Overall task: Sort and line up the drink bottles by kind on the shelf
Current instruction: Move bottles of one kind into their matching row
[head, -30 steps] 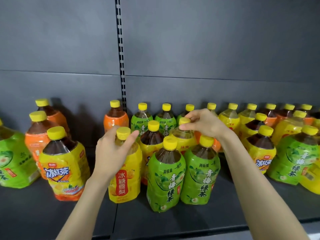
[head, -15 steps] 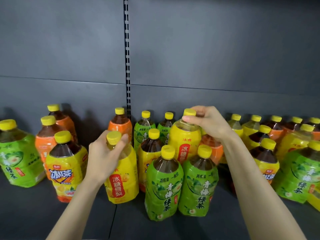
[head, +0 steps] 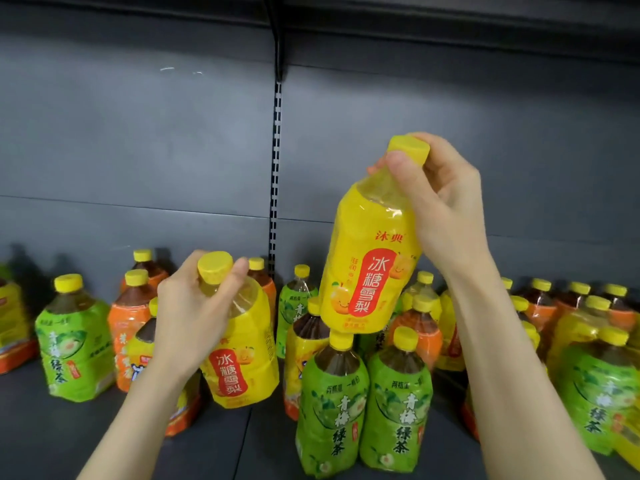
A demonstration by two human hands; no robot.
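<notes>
visibility: the bottles at the far left and far right edges are cut off by the frame. the back rows are largely hidden behind the front rows; mostly caps and shoulders show. the left forearm covers a bottle low at front left, so its label cannot be read. the shelf [head: 221,445] is dark grey, with a slotted upright [head: 276,174] in the back panel.

right hand [head: 446,206]: closed around the neck and cap of a yellow pear bottle [head: 367,271]. thumb lies across the front of the neck, fingers wrap behind. the bottle is off the shelf, raised above the front rows and tilted, base toward the left. its base sits just above the cap of a green tea bottle [head: 330,410]; contact cannot be determined.

left hand [head: 194,317]: closed around the neck of a second pear bottle [head: 242,355], thumb beside the cap. this bottle is tilted, cap toward the left; whether its base touches the shelf cannot be determined.

other stock: a second green bottle [head: 398,410] stands touching the first at centre front. a third green bottle [head: 76,344] stands at left, beside an orange bottle [head: 130,323]. kinds are mixed across the shelf.
</notes>
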